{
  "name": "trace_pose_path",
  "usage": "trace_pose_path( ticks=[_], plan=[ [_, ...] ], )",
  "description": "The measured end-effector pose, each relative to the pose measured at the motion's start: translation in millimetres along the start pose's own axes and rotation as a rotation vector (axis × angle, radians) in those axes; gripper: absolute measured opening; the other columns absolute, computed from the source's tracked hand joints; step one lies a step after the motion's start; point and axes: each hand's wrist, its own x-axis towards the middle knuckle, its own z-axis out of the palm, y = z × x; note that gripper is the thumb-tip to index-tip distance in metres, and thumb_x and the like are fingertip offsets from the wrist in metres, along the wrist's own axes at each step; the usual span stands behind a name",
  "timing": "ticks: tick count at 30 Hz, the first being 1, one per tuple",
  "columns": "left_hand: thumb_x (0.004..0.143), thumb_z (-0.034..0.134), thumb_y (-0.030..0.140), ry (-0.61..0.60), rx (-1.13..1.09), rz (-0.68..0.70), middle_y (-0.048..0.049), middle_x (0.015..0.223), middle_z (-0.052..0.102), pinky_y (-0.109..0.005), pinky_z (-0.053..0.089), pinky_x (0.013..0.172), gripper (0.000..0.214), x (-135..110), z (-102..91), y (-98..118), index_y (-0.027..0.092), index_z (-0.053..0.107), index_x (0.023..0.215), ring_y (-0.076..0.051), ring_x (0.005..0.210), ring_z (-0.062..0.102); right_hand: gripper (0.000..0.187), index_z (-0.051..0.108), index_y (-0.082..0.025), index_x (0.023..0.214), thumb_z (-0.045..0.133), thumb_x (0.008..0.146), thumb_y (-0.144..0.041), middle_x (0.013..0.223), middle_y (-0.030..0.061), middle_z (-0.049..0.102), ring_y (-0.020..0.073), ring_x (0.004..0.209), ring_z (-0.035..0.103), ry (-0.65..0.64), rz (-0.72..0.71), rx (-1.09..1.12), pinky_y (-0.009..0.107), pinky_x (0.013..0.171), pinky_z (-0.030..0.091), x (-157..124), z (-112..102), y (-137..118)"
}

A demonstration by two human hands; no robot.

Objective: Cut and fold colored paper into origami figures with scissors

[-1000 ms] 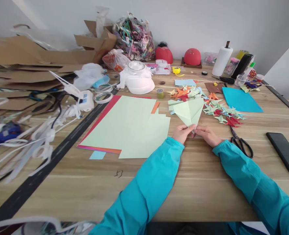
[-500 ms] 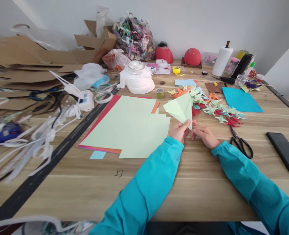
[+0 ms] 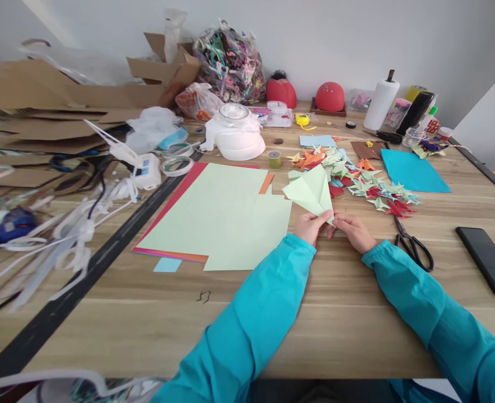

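A pale green folded paper point(image 3: 312, 190) is held up off the wooden table, its wide end pointing away and its narrow tip toward me. My left hand point(image 3: 311, 226) pinches it near the tip, thumb on top. At that same tip, my right hand point(image 3: 354, 230) closes its thumb and forefinger on the paper's edge. Just beyond lies a heap of folded paper cranes point(image 3: 367, 182) in green, red, orange and blue. Large pale green sheets point(image 3: 214, 215) lie flat left of my hands. Black-handled scissors point(image 3: 413, 246) rest right of my right hand.
A phone point(image 3: 486, 262) lies at the right, with a turquoise sheet point(image 3: 415, 170) farther back. Behind the sheets stand a small round tub point(image 3: 274, 160) and a white bundle point(image 3: 237, 137). Tangled white cables point(image 3: 83, 235) and cardboard point(image 3: 29, 89) crowd the left side.
The folded paper has tipped slightly down and to the right, showing more of its broad face. Both hands keep hold near its tip and have barely moved.
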Motion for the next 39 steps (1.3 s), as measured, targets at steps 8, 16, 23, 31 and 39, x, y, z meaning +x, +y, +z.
trace_pose_path(
  ticks=[8, 16, 23, 31, 39],
  plan=[
    [0.040, 0.087, 0.038, 0.057, -0.101, -0.057, -0.0066, 0.070, 0.072, -0.037, 0.055, 0.069, 0.041, -6, 6.7, 10, 0.013, 0.070, 0.067, -0.024, 0.073, 0.068, 0.029, 0.062, -0.020, 0.056, 0.053, 0.078, -0.036, 0.056, 0.0013, 0.064, 0.0154, 0.060, 0.056, 0.007, 0.001, -0.013, 0.029, 0.067, 0.044, -2, 0, 0],
    [0.054, 0.083, 0.030, 0.061, -0.223, -0.057, -0.0068, 0.075, 0.072, -0.038, 0.055, 0.076, 0.027, -2, 2.7, 14, 0.015, 0.068, 0.070, -0.025, 0.081, 0.069, 0.033, 0.062, -0.019, 0.056, 0.054, 0.080, -0.040, 0.057, 0.0019, 0.064, 0.0155, 0.060, 0.056, 0.019, -0.032, -0.022, 0.030, 0.067, 0.044, -3, 0, 3],
    [0.048, 0.085, 0.038, 0.014, -0.090, -0.029, -0.0068, 0.070, 0.072, -0.037, 0.053, 0.080, 0.032, -4, 3.9, 5, 0.014, 0.071, 0.064, -0.027, 0.086, 0.068, 0.034, 0.062, -0.019, 0.064, 0.057, 0.079, -0.049, 0.066, 0.0022, 0.066, 0.0163, 0.069, 0.058, 0.011, -0.033, -0.040, 0.031, 0.075, 0.043, -2, 2, 4],
    [0.048, 0.082, 0.051, 0.046, -0.061, -0.068, -0.0100, 0.067, 0.071, -0.037, 0.055, 0.070, 0.043, -3, 5.0, 7, 0.013, 0.067, 0.061, -0.027, 0.077, 0.069, 0.027, 0.062, -0.019, 0.064, 0.058, 0.075, -0.043, 0.060, 0.0018, 0.068, 0.0165, 0.067, 0.059, -0.046, 0.079, 0.002, 0.031, 0.077, 0.045, -2, -1, 3],
    [0.063, 0.072, 0.059, 0.066, -0.170, -0.069, -0.0084, 0.072, 0.071, -0.037, 0.055, 0.076, 0.045, 2, 3.4, 10, 0.016, 0.066, 0.076, -0.026, 0.083, 0.069, 0.020, 0.060, -0.019, 0.058, 0.055, 0.070, -0.034, 0.049, 0.0004, 0.064, 0.0142, 0.052, 0.056, -0.063, 0.131, -0.022, 0.028, 0.062, 0.043, -4, -2, -2]
  ],
)
